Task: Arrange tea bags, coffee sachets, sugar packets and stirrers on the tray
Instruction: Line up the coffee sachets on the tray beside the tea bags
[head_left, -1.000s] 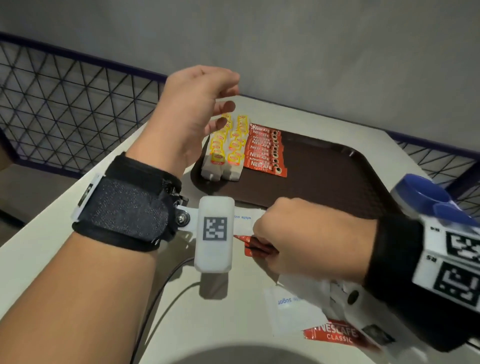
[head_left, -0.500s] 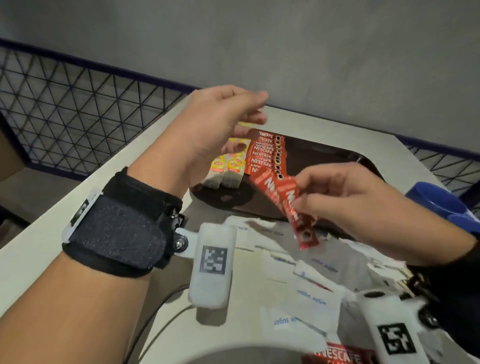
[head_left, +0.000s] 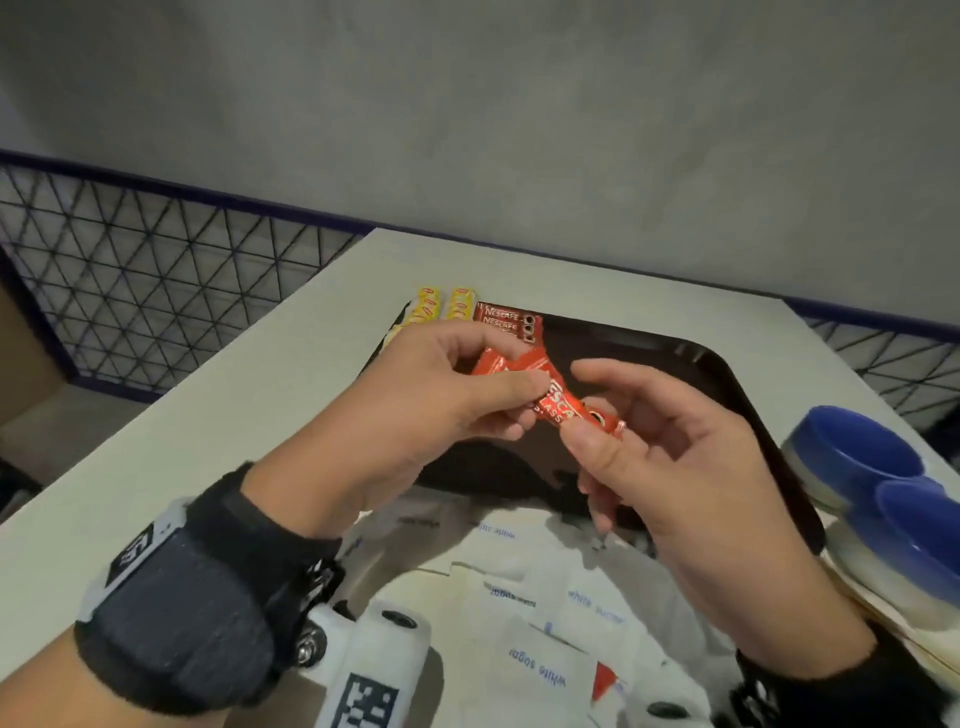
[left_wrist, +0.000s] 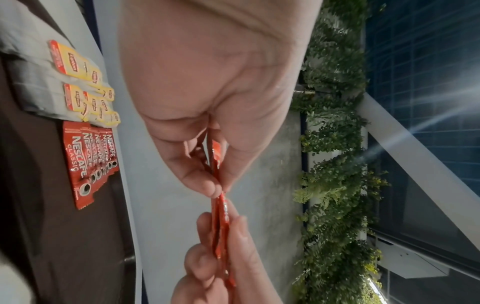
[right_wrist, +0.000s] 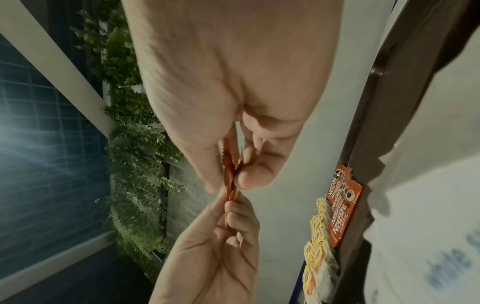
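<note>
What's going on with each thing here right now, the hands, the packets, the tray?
Left hand: pinches the held coffee sachets.
Right hand: pinches their other end.
Held coffee sachets: in the air above the tray.
Coffee sachets on tray: overlapping row, lying flat.
Tea bags: in rows beside them.
Tray: mostly bare.
Sugar packets: loose pile off the tray.

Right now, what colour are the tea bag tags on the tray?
Yellow with red, clearest in the left wrist view: tea bag tags.
</note>
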